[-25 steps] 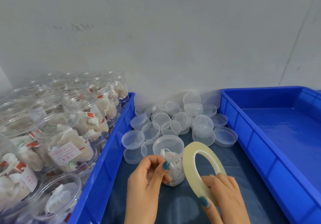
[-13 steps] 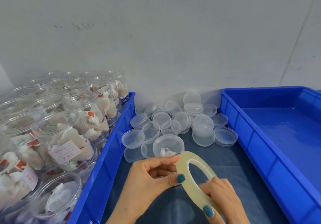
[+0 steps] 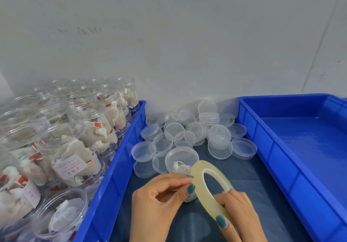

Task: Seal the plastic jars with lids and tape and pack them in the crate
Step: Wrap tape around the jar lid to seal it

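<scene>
Both hands are working close together near the front edge of the table (image 3: 262, 177), and both are holding one tape roll (image 3: 205, 200). The right hand (image 3: 238, 215) is gripping the low side of the roll, with its thumb lying on the front face and its fingers curling round the back. The left hand (image 3: 159, 202) is pinching at the top rim of the roll with its thumb and first finger. Whether a loose end of tape is sitting between them is too small to tell. The roll is a thin, pale yellow ring, and it is being held up on its edge, tilting a little. Just behind it a jar (image 3: 173, 167) is standing on the table's dark blue cover. A clear lid (image 3: 181, 155) is sitting on top of the jar, and small white bags are showing inside it. A heap of loose lids (image 3: 197, 129) is lying behind the jar, along the back edge of the table by the wall (image 3: 187, 35). The blue crate (image 3: 277, 153) is sitting at the right edge of the table, just beside the heap. Another crate, the left crate (image 3: 120, 166), is sitting at the left edge and is holding many filled jars (image 3: 75, 157). They are standing upright and packed close together, with white bags and red labels showing through.
</scene>
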`<act>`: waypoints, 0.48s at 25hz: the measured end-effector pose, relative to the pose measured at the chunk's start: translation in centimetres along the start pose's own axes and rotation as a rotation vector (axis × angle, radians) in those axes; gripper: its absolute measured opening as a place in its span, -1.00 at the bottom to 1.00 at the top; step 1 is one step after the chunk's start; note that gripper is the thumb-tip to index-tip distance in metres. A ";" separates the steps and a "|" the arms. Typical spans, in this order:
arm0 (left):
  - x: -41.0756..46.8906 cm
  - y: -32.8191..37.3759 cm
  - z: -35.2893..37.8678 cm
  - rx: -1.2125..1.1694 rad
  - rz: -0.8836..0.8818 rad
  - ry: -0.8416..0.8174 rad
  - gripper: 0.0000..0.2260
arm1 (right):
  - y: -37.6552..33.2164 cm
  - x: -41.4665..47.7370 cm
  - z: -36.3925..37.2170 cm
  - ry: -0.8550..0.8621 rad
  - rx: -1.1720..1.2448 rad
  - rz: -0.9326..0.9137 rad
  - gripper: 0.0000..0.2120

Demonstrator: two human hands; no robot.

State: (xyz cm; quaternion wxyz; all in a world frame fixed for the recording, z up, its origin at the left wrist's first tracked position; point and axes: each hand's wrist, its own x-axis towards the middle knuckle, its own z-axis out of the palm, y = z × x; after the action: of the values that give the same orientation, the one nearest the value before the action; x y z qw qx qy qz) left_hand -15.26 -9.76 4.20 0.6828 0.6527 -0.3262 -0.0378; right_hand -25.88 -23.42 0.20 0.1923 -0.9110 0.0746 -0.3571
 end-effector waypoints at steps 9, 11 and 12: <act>0.4 -0.4 0.5 -0.099 -0.187 0.032 -0.76 | 0.3 -0.1 0.6 0.161 -0.034 -0.128 -0.61; 0.3 -0.9 0.8 -0.063 -0.174 0.065 -0.80 | 0.5 -0.3 0.8 0.148 -0.019 -0.118 -0.54; 0.3 -1.2 1.0 -0.045 -0.169 0.068 -0.80 | 0.6 -0.5 0.8 0.133 -0.014 -0.102 -0.47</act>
State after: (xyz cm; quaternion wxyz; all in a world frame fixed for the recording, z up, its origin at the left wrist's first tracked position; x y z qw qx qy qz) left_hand -15.07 -10.94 3.19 0.7022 0.6633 -0.2457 -0.0805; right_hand -25.67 -23.56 -0.86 0.1622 -0.8892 0.0430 -0.4256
